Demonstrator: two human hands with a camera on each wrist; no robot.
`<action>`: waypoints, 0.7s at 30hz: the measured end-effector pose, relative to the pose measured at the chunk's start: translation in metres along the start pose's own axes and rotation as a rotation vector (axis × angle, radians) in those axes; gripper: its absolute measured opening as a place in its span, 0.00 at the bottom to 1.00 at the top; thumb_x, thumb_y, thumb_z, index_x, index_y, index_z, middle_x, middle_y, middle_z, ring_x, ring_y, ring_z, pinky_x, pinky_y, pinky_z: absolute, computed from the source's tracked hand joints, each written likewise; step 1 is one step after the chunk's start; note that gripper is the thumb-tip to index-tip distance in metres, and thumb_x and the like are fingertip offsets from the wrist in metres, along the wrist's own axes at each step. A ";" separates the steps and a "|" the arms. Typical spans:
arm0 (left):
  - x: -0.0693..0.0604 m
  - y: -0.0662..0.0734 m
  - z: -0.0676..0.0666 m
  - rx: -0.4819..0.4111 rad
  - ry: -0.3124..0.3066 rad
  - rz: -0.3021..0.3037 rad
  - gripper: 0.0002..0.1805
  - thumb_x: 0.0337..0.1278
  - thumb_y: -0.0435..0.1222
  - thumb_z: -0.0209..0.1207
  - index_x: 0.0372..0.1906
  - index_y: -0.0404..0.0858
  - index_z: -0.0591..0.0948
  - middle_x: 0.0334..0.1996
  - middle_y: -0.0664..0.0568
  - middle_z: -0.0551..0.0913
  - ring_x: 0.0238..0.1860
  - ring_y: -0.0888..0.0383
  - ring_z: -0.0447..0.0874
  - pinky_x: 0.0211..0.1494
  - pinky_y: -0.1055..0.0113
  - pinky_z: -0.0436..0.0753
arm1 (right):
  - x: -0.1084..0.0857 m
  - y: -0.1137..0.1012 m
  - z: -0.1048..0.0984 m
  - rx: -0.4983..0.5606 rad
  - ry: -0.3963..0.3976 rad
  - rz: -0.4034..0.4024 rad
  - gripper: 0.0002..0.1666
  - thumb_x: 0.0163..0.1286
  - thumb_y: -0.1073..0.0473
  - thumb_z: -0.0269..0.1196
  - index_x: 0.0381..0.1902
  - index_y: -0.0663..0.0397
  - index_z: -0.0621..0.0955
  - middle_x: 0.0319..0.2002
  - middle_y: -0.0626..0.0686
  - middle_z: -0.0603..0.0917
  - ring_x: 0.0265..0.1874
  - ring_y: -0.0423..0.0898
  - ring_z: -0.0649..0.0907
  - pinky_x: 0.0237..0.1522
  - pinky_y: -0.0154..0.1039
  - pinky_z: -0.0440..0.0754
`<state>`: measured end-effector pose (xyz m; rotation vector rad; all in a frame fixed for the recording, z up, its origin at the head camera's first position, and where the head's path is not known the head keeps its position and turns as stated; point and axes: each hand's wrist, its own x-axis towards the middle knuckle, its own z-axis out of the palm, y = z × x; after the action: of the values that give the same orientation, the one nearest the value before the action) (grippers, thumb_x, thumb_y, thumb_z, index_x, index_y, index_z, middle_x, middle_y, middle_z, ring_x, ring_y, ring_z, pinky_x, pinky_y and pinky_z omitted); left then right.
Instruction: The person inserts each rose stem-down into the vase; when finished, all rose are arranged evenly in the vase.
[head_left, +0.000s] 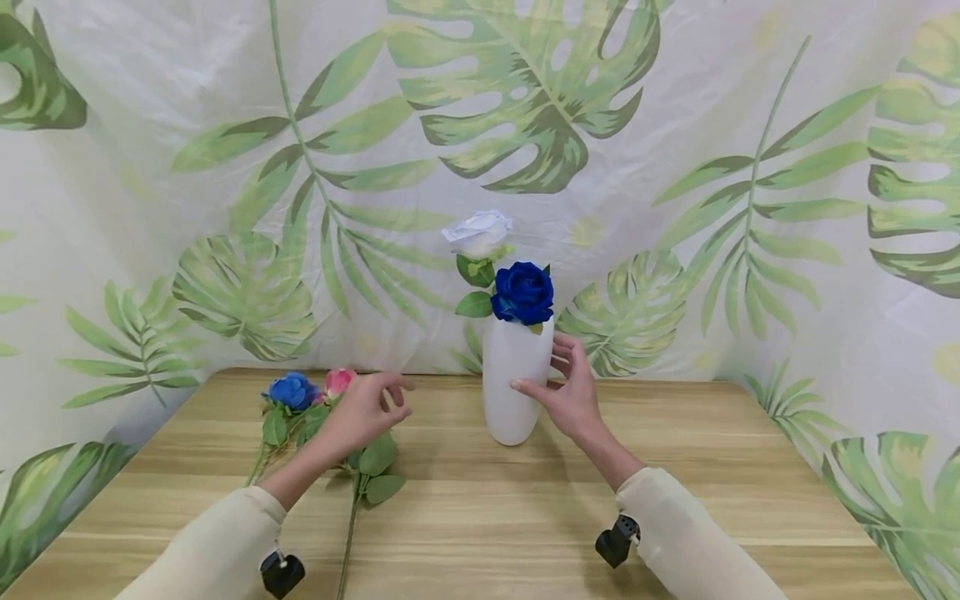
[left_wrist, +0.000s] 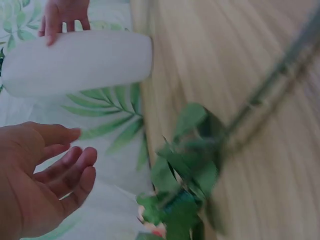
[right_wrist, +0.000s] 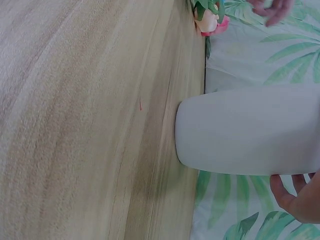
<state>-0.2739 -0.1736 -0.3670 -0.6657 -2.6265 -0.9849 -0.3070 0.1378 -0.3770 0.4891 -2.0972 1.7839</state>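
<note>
A tall white vase point(head_left: 514, 383) stands upright on the table, holding a white rose point(head_left: 478, 233) and a dark blue rose point(head_left: 523, 293). My right hand point(head_left: 573, 392) holds the vase's right side, thumb at the front and fingers towards the back. In the left wrist view, that thumb lies on the vase point(left_wrist: 80, 62). My left hand point(head_left: 367, 408) hovers over the flowers lying at the left, its fingers loosely bent with nothing between them. Beneath and beside it are a blue rose point(head_left: 291, 391), a pink rose point(head_left: 340, 382) and green leaves point(head_left: 378, 454).
The wooden table point(head_left: 675, 517) ends at a leaf-printed cloth point(head_left: 360, 167) hanging behind it. A long green stem point(head_left: 350, 533) runs towards the table's front edge. Small black devices hang at both sleeve cuffs.
</note>
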 end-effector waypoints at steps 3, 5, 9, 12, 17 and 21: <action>-0.010 -0.008 -0.004 0.001 -0.063 -0.018 0.13 0.55 0.23 0.70 0.46 0.27 0.85 0.26 0.54 0.82 0.24 0.62 0.78 0.26 0.68 0.79 | 0.000 -0.001 0.000 -0.004 0.004 -0.009 0.47 0.57 0.71 0.78 0.70 0.60 0.66 0.65 0.64 0.75 0.62 0.63 0.79 0.57 0.58 0.84; -0.017 -0.014 -0.007 -0.003 -0.097 -0.018 0.12 0.52 0.22 0.71 0.43 0.27 0.85 0.24 0.55 0.81 0.24 0.62 0.77 0.27 0.69 0.79 | -0.001 -0.002 0.000 0.002 0.007 -0.013 0.47 0.57 0.71 0.78 0.69 0.60 0.66 0.64 0.64 0.75 0.62 0.63 0.79 0.57 0.60 0.84; -0.030 -0.022 -0.010 0.020 -0.149 -0.026 0.11 0.48 0.23 0.74 0.36 0.30 0.85 0.22 0.57 0.79 0.26 0.63 0.76 0.31 0.68 0.80 | 0.000 -0.002 0.000 0.012 0.010 -0.012 0.47 0.56 0.71 0.78 0.69 0.61 0.66 0.63 0.64 0.75 0.62 0.64 0.79 0.57 0.61 0.84; -0.038 -0.026 -0.013 0.044 -0.195 -0.050 0.10 0.48 0.26 0.76 0.33 0.33 0.84 0.20 0.59 0.76 0.24 0.64 0.73 0.31 0.67 0.80 | 0.000 -0.001 0.000 0.019 0.011 -0.011 0.47 0.55 0.72 0.78 0.69 0.60 0.66 0.63 0.64 0.75 0.61 0.63 0.79 0.57 0.62 0.83; -0.048 -0.031 -0.015 -0.024 -0.304 -0.132 0.09 0.51 0.29 0.75 0.29 0.37 0.83 0.17 0.56 0.76 0.16 0.58 0.77 0.23 0.68 0.80 | 0.000 -0.001 0.000 0.015 0.009 -0.023 0.47 0.56 0.73 0.78 0.69 0.61 0.66 0.63 0.65 0.75 0.61 0.63 0.79 0.57 0.62 0.83; -0.054 -0.033 -0.017 -0.109 -0.369 -0.199 0.08 0.52 0.29 0.75 0.29 0.36 0.85 0.16 0.51 0.80 0.13 0.49 0.81 0.15 0.67 0.80 | 0.000 -0.001 0.000 0.017 0.007 -0.015 0.47 0.56 0.72 0.78 0.69 0.60 0.66 0.63 0.64 0.75 0.61 0.62 0.80 0.56 0.60 0.84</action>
<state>-0.2430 -0.2245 -0.3936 -0.6767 -3.0256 -1.1653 -0.3065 0.1377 -0.3760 0.5014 -2.0701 1.7933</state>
